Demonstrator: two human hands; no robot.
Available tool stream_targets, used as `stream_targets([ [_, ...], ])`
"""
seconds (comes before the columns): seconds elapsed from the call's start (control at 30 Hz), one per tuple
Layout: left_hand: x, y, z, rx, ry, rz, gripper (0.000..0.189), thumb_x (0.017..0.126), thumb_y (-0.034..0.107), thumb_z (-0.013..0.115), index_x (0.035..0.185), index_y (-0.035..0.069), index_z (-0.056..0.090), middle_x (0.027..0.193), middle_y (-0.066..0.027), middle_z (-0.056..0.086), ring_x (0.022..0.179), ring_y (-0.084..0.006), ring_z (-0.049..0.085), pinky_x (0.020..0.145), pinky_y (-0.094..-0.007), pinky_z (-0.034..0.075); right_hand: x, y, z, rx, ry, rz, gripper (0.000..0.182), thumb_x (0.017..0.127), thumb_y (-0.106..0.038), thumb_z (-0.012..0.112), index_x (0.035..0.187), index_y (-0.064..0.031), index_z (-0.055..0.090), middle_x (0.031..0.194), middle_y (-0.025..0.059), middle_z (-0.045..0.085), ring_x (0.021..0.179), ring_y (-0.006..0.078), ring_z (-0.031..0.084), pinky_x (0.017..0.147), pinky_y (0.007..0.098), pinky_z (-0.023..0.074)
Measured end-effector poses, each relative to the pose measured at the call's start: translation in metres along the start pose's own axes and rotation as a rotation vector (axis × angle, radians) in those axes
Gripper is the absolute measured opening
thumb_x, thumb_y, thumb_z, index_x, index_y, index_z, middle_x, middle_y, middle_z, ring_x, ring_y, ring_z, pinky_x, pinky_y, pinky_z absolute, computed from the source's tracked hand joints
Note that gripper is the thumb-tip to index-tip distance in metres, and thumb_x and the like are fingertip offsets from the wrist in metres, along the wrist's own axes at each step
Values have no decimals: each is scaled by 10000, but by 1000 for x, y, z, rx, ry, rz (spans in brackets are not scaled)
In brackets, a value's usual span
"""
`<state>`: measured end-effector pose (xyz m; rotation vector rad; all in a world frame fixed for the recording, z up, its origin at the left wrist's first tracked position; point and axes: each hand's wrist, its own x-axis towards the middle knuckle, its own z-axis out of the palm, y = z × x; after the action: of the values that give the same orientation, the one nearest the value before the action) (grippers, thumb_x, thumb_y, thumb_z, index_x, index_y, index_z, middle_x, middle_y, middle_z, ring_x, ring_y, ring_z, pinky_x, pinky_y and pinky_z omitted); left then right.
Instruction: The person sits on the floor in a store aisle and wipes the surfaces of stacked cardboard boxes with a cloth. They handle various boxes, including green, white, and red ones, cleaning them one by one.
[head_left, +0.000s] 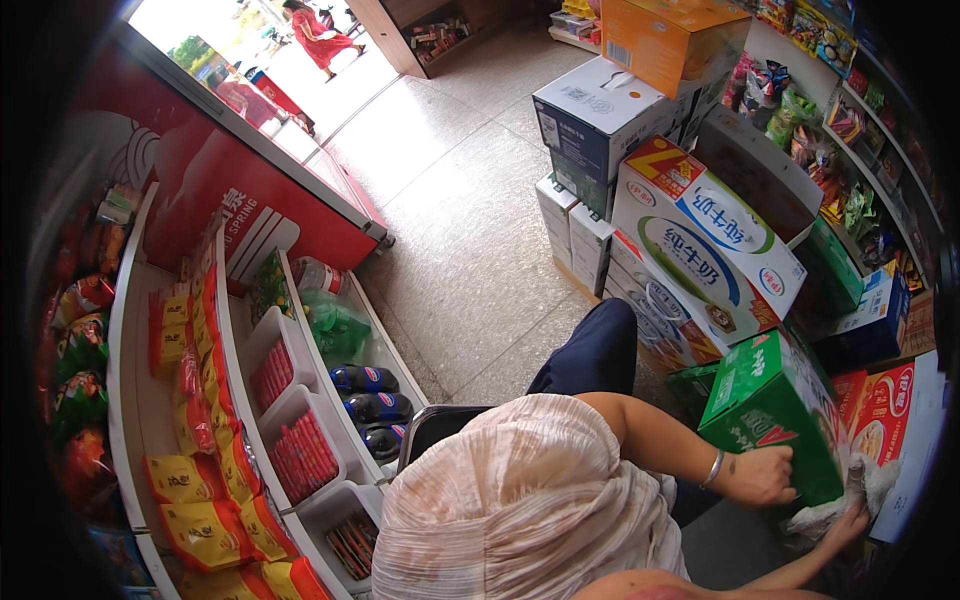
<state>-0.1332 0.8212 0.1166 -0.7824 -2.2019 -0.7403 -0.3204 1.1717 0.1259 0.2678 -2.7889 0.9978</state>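
My left hand (759, 476), with a silver bangle at the wrist, is curled against the near side of a green carton (761, 416). Whether its fingers grip the carton's edge cannot be made out. The carton is tilted and bears white and red printing. My right hand (851, 521) holds a crumpled greyish-white cloth (817, 517) at the carton's lower right end. Just beyond the cloth stands a red and white carton (885, 405) with a picture of food in a bowl.
White milk cartons (697, 247) stack beside my knee (592, 349), under an orange carton (667, 45). Snack shelves (877, 150) line the right. On the left, shelves hold yellow packets (195, 517), plastic bins (304, 450) and dark bottles (379, 407). A person (322, 37) walks outside the doorway.
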Motion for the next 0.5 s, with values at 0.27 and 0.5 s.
stream_targets([
  [0.27, -67, 57, 4, -53, -212, 51, 115, 730, 206, 565, 731, 92, 556, 491, -40, 556, 446, -243, 570, 385, -394, 407, -57, -22, 38, -134, -563, 39, 459, 922, -150, 472, 1312, 81, 397, 1365, 217, 427, 1300, 311, 367, 1077, 349, 251],
  [0.5, -122, 74, 38, -157, -381, 36, 153, 721, 211, 616, 804, 83, 626, 564, -86, 616, 543, -265, 634, 430, -428, 464, -168, -157, 95, -216, -701, -425, 436, 873, -153, 501, 1259, 46, 464, 1318, 259, 434, 1286, 399, 342, 1093, 500, 184],
])
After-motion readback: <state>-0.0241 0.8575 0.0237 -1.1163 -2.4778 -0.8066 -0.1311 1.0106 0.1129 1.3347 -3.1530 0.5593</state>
